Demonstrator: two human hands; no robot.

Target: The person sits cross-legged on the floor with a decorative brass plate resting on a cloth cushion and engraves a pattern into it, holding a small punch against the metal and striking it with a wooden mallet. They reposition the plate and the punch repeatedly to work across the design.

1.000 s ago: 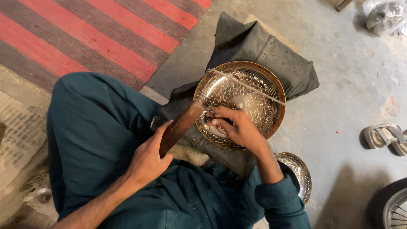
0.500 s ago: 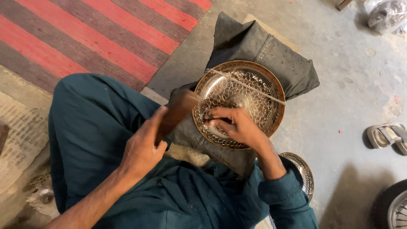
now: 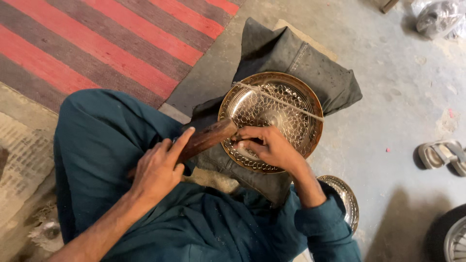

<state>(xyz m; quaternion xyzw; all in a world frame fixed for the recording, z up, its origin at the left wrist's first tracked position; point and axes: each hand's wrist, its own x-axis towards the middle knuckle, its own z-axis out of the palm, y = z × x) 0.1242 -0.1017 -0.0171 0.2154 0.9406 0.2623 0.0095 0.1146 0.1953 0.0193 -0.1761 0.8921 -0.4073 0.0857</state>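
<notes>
My left hand (image 3: 158, 170) grips the handle of a brown wooden mallet (image 3: 209, 138), index finger stretched along it. The mallet's head rests against the fingertips of my right hand (image 3: 269, 145). That hand's fingers are pinched around a small tool that they almost entirely hide, held on the near left part of a round engraved brass plate (image 3: 296, 82). A thin cord (image 3: 284, 101) runs across the plate. The plate lies on a dark grey cushion (image 3: 301, 53) in front of my teal-clad knees.
A smaller shiny metal dish (image 3: 345, 196) lies on the concrete floor by my right elbow. A red and grey striped rug (image 3: 97, 43) covers the floor at left. A sandal (image 3: 441, 155), a wheel (image 3: 451, 237) and a plastic bag (image 3: 437, 17) sit at right.
My left hand lifted the mallet back toward me half a second ago, then brought it down again onto the spot at my right fingertips. The right hand and plate stayed put.
</notes>
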